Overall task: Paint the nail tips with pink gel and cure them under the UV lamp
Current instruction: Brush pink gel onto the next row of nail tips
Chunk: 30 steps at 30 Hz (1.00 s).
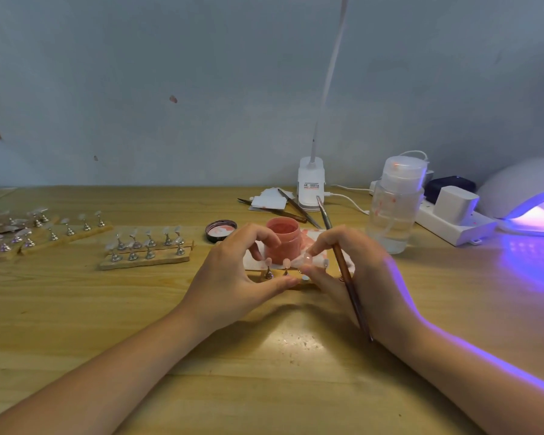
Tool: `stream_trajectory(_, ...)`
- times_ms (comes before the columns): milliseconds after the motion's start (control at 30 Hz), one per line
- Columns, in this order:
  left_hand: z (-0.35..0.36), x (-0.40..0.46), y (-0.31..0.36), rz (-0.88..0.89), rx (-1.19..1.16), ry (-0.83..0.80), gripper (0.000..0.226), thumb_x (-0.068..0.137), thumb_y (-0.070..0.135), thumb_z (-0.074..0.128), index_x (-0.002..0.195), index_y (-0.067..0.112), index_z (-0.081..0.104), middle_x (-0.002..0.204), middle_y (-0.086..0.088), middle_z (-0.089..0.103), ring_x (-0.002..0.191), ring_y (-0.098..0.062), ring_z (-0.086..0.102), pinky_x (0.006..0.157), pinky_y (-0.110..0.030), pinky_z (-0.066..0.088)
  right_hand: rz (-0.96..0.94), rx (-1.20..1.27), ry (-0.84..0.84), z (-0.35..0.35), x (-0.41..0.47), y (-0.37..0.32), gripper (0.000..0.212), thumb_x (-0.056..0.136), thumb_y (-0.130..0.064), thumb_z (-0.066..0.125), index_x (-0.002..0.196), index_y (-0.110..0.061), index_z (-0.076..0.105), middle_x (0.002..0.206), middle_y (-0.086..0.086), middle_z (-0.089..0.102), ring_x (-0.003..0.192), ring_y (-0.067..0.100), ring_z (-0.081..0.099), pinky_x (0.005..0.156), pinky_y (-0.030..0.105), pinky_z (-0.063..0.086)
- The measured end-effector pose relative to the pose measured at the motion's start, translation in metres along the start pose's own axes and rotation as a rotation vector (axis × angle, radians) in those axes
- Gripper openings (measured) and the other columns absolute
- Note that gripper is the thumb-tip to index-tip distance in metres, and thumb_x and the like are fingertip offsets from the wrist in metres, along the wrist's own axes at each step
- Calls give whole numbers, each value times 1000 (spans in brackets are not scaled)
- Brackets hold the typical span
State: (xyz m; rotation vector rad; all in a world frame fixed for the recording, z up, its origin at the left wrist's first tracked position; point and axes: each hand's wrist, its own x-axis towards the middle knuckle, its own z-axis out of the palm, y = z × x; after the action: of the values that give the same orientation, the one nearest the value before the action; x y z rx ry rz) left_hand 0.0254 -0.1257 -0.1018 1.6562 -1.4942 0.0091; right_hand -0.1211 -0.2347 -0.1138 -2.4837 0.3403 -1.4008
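Lamp (528, 196) glows at the right edge, half cut off. Left hand (233, 274) pinches the strip (296, 281) in front of the open jar (282, 243). Right hand (352, 271) curls round the brush (350, 287) over the tips (286, 262) - mid-painting, I'd guess. Next I need a steady dab - bristles hidden, can't tell what's coated.

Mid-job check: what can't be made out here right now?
All head view:
- Brush: right hand hides its forward part; tip unclear.
- Nail tips on the holder strip: partly covered by left hand and right hand.
- UV lamp: cut by right edge, inside lost in glare.
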Motion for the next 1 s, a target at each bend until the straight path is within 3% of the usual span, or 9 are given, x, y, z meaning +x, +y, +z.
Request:
stream_trajectory(100, 1, 1, -2, -41, 13, -17, 43, 54, 55, 65, 88, 38, 46, 94, 18, 55, 89, 1, 47, 67, -4, 34, 15, -14, -22, 1, -1, 0, 22, 71, -24, 76, 85, -16, 61, 82, -8, 64, 76, 13, 60, 65, 38, 53)
stream_trajectory(233, 2, 2, -4, -101, -23, -39, 49, 52, 54, 68, 91, 34, 47, 90, 16, 57, 87, 1, 51, 70, -11, 41, 21, -27, -49, 0, -1, 2, 23, 71, -24, 78, 86, -16, 61, 82, -8, 63, 76, 15, 61, 65, 39, 53)
stream_trajectory(367, 4, 2, -7, -143, -34, -71, 48, 61, 37, 79, 97, 25, 50, 90, 13, 58, 86, -3, 55, 71, -11, 45, 56, -68, -93, 0, -2, 2, 25, 71, -22, 79, 86, -20, 59, 84, -7, 62, 77, 11, 57, 67, 32, 47)
stream_trajectory(467, 4, 3, -9, -152, -62, -76, 42, 63, 31, 80, 91, 29, 49, 87, 14, 59, 83, 0, 56, 68, -5, 43, 47, -88, -113, 2, -1, 2, 26, 69, -21, 80, 84, -20, 59, 83, -8, 62, 77, 9, 54, 67, 29, 43)
stream_trajectory(533, 4, 2, -10, -155, -79, -82, 40, 64, 29, 80, 88, 32, 48, 84, 13, 61, 80, 1, 57, 72, -11, 47, 72, -71, -121, 1, -1, 2, 27, 69, -24, 80, 88, -18, 61, 86, -6, 65, 80, 14, 59, 70, 31, 46)
stream_trajectory(667, 4, 2, -12, -168, -75, -103, 38, 66, 29, 79, 89, 31, 49, 84, 11, 64, 82, -2, 59, 80, -23, 50, 102, -68, -92, -10, -2, 4, 26, 73, -32, 75, 89, -18, 60, 85, -5, 65, 80, 16, 61, 72, 35, 50)
stream_trajectory(867, 4, 3, -13, -171, -69, -109, 39, 65, 32, 78, 89, 33, 48, 84, 13, 64, 84, 1, 59, 80, -17, 49, 141, -48, -114, -17, -3, 5, 22, 73, -20, 77, 84, -19, 58, 80, -8, 62, 78, 13, 60, 73, 36, 50)
stream_trajectory(1000, 4, 2, -14, -181, -74, -111, 38, 65, 33, 78, 90, 32, 49, 85, 12, 65, 86, -1, 59, 82, -22, 50, 112, -60, -112, -17, -3, 4, 22, 72, -17, 78, 83, -16, 59, 79, -8, 62, 76, 13, 59, 71, 35, 50)
